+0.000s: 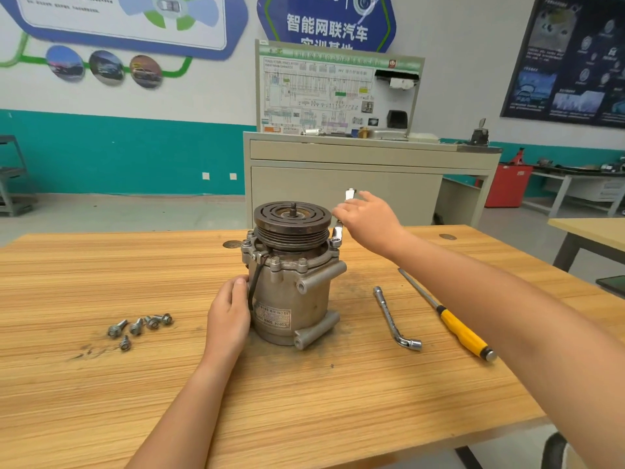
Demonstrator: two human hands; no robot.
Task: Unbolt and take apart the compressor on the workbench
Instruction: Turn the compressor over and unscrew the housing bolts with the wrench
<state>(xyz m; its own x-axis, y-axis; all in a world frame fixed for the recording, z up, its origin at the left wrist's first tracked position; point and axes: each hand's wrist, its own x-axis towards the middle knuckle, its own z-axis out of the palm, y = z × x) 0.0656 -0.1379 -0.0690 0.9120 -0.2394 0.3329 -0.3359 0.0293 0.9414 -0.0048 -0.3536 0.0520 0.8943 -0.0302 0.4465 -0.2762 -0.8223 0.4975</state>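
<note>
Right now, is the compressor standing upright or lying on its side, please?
Upright: the compressor stands on end on the workbench, pulley facing up, with the left hand holding its body.
</note>
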